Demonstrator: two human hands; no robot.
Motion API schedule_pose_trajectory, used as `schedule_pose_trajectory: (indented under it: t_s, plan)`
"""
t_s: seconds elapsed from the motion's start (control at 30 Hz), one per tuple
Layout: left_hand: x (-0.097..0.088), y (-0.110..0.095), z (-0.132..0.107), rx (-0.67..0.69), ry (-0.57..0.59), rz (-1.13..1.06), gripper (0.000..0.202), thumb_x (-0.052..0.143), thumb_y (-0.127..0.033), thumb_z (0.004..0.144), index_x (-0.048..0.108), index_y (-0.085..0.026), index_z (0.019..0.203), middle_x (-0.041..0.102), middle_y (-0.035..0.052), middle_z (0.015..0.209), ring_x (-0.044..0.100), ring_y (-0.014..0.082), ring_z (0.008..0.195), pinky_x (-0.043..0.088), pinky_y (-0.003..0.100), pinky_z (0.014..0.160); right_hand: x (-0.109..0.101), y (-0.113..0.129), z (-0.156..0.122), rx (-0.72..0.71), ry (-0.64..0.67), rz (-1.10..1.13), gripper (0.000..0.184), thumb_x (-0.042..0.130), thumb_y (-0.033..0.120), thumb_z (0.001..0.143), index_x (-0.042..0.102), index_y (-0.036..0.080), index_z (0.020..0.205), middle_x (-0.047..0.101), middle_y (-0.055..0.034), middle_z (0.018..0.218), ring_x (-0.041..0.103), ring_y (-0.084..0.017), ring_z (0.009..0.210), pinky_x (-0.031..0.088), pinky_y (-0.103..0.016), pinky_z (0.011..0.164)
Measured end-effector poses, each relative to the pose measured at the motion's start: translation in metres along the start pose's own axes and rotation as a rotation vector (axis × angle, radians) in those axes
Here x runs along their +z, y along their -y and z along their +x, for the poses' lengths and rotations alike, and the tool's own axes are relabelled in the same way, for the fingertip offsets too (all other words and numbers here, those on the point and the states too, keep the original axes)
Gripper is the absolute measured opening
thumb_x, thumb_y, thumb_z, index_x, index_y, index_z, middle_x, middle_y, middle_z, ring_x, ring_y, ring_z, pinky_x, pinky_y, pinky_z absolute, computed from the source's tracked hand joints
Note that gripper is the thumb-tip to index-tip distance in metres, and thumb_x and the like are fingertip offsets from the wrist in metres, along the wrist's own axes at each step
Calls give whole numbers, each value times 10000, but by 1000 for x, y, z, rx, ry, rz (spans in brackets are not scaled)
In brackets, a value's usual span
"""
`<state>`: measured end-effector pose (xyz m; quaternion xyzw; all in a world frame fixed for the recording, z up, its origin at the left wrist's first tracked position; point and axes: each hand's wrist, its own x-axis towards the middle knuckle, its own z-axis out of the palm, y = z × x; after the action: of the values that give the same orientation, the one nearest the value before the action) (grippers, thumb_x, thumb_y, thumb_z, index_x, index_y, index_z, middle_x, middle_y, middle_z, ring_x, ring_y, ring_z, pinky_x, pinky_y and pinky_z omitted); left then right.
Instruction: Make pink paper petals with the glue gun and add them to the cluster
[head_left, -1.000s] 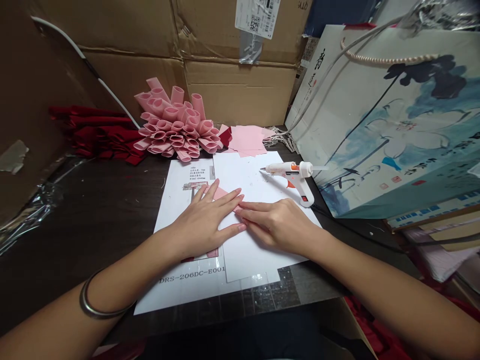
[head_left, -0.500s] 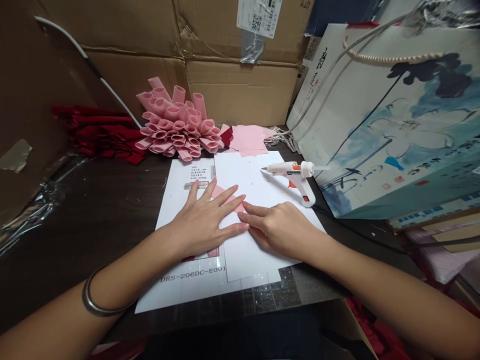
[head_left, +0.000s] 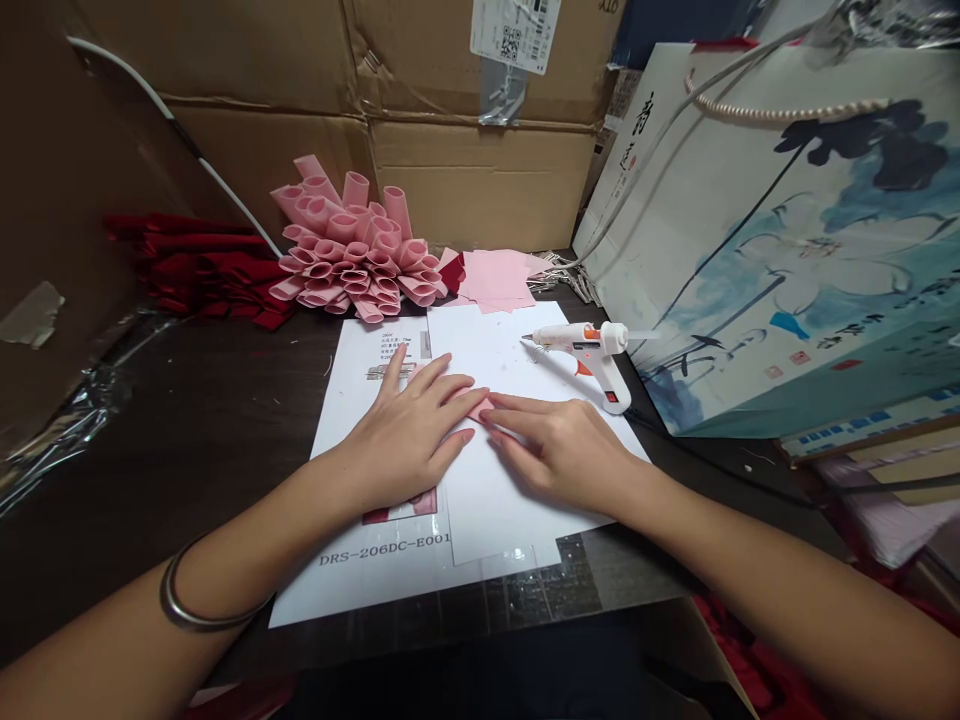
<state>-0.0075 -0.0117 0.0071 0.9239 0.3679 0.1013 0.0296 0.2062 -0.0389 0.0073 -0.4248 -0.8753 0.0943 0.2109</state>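
1. Both sets of fingers (head_left: 442, 376) lie flat, slightly spread, gripping nothing; the left hand (head_left: 405, 445) and right hand (head_left: 562, 450) meet over a pink paper (head_left: 476, 407) on a white sheet (head_left: 499, 340).
2. Sliding hands could shift the paper.
3. Moving right, a wrist could catch the glue gun (head_left: 581, 345).

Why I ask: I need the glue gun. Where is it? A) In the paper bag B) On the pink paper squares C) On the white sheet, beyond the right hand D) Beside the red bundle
C: the hot glue gun lies on the white sheet, beyond the right hand.
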Motion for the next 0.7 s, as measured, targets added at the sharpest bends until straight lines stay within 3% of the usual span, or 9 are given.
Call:
schedule_pose_trajectory:
  t_s: [0.17, 0.23, 0.37, 0.47, 0.57, 0.7]
  plan:
    - [-1, 1, 1, 7, -89, 21, 334, 484, -314, 933, 593, -202, 1228, 640, 79, 1076, 535, 277, 1153, 90, 632, 1150, 2, -4, 1, 108, -60, 28, 252, 554, 212, 883, 714, 194, 1077, 714, -56, 1141, 684, -243, 963, 513, -376, 841]
    - [-1, 1, 1, 4, -108, 28, 325, 494, -324, 927, 610, -201, 1204, 640, 74, 1034, 557, 266, 1091, 114, 626, 1149, 2, -5, 2, 147, -54, 65, 254, 568, 204, 872, 709, 183, 1082, 720, -55, 1112, 675, -240, 969, 507, -374, 859]
    - [-1, 1, 1, 21, -144, 17, 330, 519, -340, 913, 622, -185, 1185, 653, 87, 1094, 533, 285, 1139, 102, 627, 1149, 2, -3, 4, 215, -14, 126, 210, 577, 220, 878, 725, 182, 1022, 720, -45, 1040, 661, -217, 914, 496, -348, 834]
    - [-3, 3, 2, 41, -200, -26, 301, 560, -333, 890, 654, -177, 1130, 678, 79, 1075, 543, 287, 1082, 247, 600, 1093, 2, -2, 5, 256, -6, 130, 198, 593, 242, 879, 738, 191, 1004, 701, -38, 1003, 644, -190, 842, 481, -332, 799]
    - [-5, 6, 3, 56, -241, -94, 269, 582, -302, 883, 676, -173, 1099, 693, 70, 1023, 539, 265, 966, 427, 479, 907, 1, 0, 6, 274, 1, 121, 194, 598, 246, 881, 749, 195, 991, 682, -34, 948, 619, -169, 774, 459, -320, 751]
    - [-5, 8, 6, 104, -188, -212, 293, 583, -249, 882, 662, -131, 1137, 673, 90, 1053, 534, 242, 952, 459, 393, 840, 1, 1, 6, 275, 13, 124, 207, 598, 254, 887, 752, 209, 1017, 663, -32, 909, 590, -158, 737, 431, -308, 696]
